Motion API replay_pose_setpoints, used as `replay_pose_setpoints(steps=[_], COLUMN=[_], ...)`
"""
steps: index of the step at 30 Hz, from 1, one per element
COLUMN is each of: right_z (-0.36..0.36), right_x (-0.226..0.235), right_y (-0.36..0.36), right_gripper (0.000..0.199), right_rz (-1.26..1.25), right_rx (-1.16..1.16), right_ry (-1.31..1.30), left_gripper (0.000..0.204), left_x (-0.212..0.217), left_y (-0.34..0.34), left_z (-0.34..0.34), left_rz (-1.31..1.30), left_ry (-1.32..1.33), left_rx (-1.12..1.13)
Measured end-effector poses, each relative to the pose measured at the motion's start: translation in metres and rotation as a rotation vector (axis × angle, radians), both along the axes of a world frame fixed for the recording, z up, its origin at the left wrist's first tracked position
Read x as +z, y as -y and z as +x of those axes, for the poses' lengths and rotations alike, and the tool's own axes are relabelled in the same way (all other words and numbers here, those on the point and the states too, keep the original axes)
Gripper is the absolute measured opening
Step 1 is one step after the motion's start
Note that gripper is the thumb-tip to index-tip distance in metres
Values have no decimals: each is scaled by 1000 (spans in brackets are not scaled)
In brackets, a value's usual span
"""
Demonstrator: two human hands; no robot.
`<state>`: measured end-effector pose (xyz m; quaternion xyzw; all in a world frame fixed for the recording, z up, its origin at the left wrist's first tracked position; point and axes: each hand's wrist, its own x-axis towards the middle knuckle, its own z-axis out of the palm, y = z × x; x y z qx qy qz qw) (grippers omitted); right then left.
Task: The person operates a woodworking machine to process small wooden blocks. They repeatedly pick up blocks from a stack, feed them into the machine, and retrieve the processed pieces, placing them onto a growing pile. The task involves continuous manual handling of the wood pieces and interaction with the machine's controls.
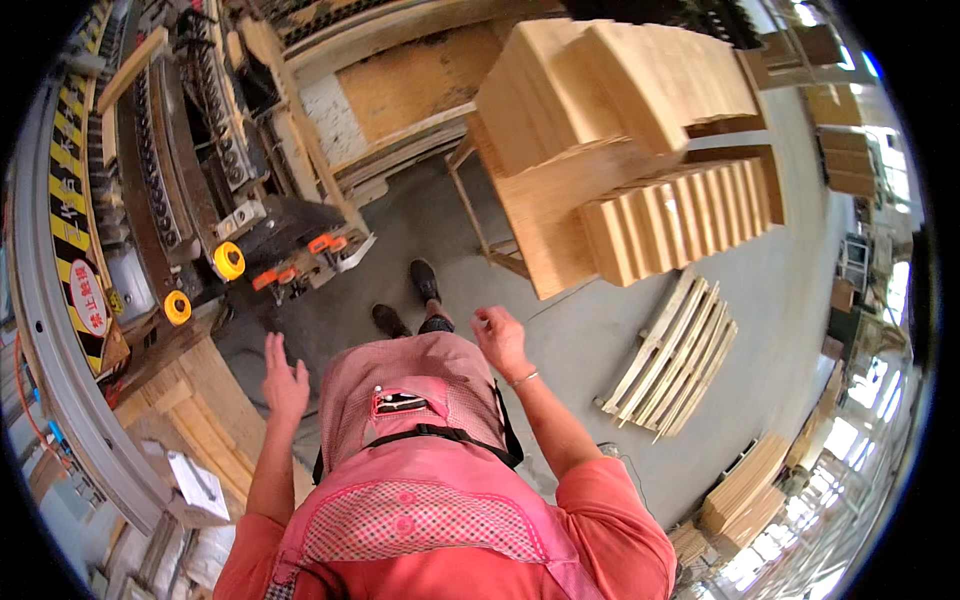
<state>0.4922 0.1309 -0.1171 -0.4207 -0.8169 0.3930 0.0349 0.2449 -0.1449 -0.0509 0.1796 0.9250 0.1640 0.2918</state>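
Observation:
Both hands are in the air in front of my pink apron (400, 480), apart from any object. My left hand (286, 378) has its fingers stretched out and holds nothing; nearest to it is the end of a dark machine with yellow round knobs (229, 261) and orange clamp parts (326, 243). My right hand (503, 340) has loosely curled fingers spread apart, with nothing visible in it. Ahead of it stands a wooden table (540, 262) bearing stacks of pale wooden boards (640, 90) and a row of thick wooden pieces (680, 215).
A slatted wooden pallet (672, 355) lies on the grey floor at my right. Along the left runs the machine's chain track (155, 170) beside a yellow-and-black striped rail (70, 200). A white sheet with a pen (200, 485) is at lower left. More boards (742, 490) are stacked at lower right.

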Motion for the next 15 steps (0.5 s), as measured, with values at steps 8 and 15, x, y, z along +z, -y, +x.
replay_pose_setpoints(steps=[8,15], right_z=[74,40], right_x=[44,82], right_y=[-163,-209], right_gripper=[11,9], right_rz=[555,667], right_rx=[-442,-438], right_ry=[106,-223], left_gripper=[52,48], left_x=[0,23], left_y=[-55,-71], left_z=[14,21], left_rz=[138,98], left_ry=[-18,-8], left_rx=[-150,-91])
